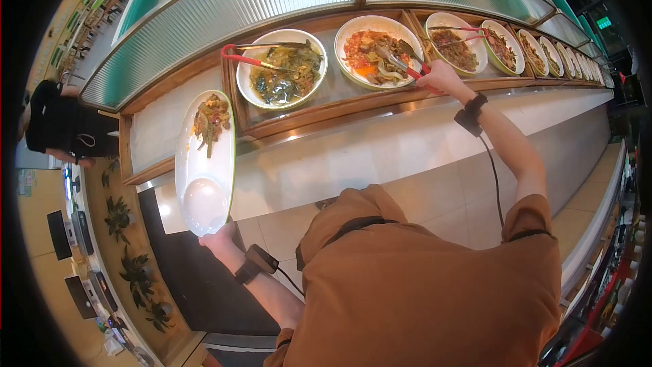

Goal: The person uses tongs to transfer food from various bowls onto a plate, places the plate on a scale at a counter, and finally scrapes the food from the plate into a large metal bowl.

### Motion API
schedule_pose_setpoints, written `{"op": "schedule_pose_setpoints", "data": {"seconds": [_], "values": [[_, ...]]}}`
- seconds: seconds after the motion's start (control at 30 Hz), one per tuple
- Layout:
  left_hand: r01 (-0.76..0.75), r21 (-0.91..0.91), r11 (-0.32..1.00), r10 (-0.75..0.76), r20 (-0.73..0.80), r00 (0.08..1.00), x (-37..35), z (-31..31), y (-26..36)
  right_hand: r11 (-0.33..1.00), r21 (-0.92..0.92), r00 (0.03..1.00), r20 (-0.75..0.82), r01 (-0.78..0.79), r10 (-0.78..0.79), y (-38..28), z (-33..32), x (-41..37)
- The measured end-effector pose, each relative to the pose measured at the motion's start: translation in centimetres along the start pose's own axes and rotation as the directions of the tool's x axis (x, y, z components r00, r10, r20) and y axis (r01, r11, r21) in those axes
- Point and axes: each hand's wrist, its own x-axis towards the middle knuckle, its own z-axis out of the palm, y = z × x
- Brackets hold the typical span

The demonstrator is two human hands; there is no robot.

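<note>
My left hand [219, 236] is closed on the near end of a long white oval plate [188, 156] with a green rim. A heap of mixed cooked food [210, 121] lies toward the plate's far end, and a rounded glossy shape [203, 197] shows at its near end. My right hand [443, 79] is wrapped round red-handled tongs [411, 70]. The jaws of those tongs reach into a white serving bowl [345, 36] of red and orange food with dark pieces.
A bowl of greens [242, 88] stands left of the tongs, with a second pair of red tongs [238, 56] resting on it. More food bowls [483, 61] line the wooden-framed counter to the right. Ribbed glass [272, 7] rises behind them. A person in black [68, 122] stands at the left.
</note>
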Motion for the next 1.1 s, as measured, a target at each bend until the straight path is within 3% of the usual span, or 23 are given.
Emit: {"op": "schedule_pose_setpoints", "data": {"seconds": [0.07,0.17,0.27,0.33,0.43,0.53,0.57,0.6,0.63,0.67,0.8,0.87,0.9,0.97,1.0,1.07,1.1], "values": [[-0.043,0.127,0.991,0.038,0.042,0.998,2.6,-1.2,-0.9,1.0,0.001,0.999,0.031,-0.014,0.014,-0.4,-0.3,-0.3],[0.062,-0.135,0.989,-0.054,0.064,0.997,8.0,-3.3,-1.7,0.984,-0.153,0.982,-0.145,0.095,-0.118,0.8,1.1,0.4],[0.158,-0.428,0.89,-0.15,0.054,0.987,1.9,-0.9,-0.2,0.997,-0.066,0.991,-0.121,0.047,-0.055,-0.2,1.0,-0.7],[0.169,-0.568,0.806,-0.191,0.022,0.981,-1.3,0.4,0.4,0.991,-0.099,0.98,-0.172,0.087,-0.103,0.0,1.2,-0.6],[0.193,-0.618,0.762,-0.236,0.012,0.972,-1.5,0.6,0.7,0.993,-0.095,0.986,-0.15,0.065,-0.079,-1.2,0.6,-1.7],[0.14,-0.48,0.866,-0.16,-0.002,0.987,-2.8,1.2,0.8,0.992,-0.092,0.977,-0.185,0.088,-0.104,-1.9,0.8,-2.6],[-0.042,0.054,0.998,0.042,-0.008,0.999,-3.2,1.1,0.5,0.989,-0.097,0.969,-0.213,0.111,-0.129,-1.9,1.1,-2.6],[-0.228,0.562,0.795,0.217,0.088,0.972,-3.4,0.7,0.0,0.979,-0.13,0.939,-0.286,0.158,-0.19,-1.3,1.8,-2.2],[-0.335,0.746,0.575,0.284,0.202,0.937,-1.9,-0.1,-0.6,0.981,-0.096,0.929,-0.316,0.171,-0.193,-1.1,2.1,-2.0],[-0.42,0.856,0.301,0.347,0.313,0.884,-0.4,-1.0,-1.1,0.981,-0.06,0.918,-0.346,0.186,-0.195,-1.2,2.5,-2.0],[-0.655,0.727,0.207,0.493,0.501,0.711,15.2,-6.3,-4.9,0.979,-0.016,0.897,-0.399,0.202,-0.192,-0.9,3.2,-1.5],[-0.692,0.61,0.386,0.503,0.49,0.712,16.4,-6.9,-5.1,0.975,-0.015,0.889,-0.407,0.224,-0.21,-0.4,3.5,-1.2],[-0.649,0.505,0.568,0.468,0.451,0.76,15.8,-6.7,-5.0,0.969,-0.01,0.876,-0.425,0.249,-0.229,0.1,3.7,-1.0],[-0.604,0.519,0.604,0.421,0.435,0.796,14.6,-6.4,-4.7,0.953,-0.002,0.849,-0.454,0.303,-0.27,0.8,4.3,-0.5],[-0.61,0.643,0.463,0.419,0.448,0.79,11.1,-5.0,-3.7,0.96,0.032,0.864,-0.445,0.278,-0.235,-0.4,3.8,-1.6],[-0.448,0.439,0.779,0.335,0.312,0.889,3.5,-2.2,-1.6,0.973,-0.069,0.868,-0.44,0.222,-0.23,-0.7,3.7,-1.8],[-0.179,-0.033,0.983,0.182,0.237,0.954,-0.3,-0.6,-0.6,0.973,-0.118,0.87,-0.436,0.197,-0.229,-0.8,3.7,-1.7]]}}
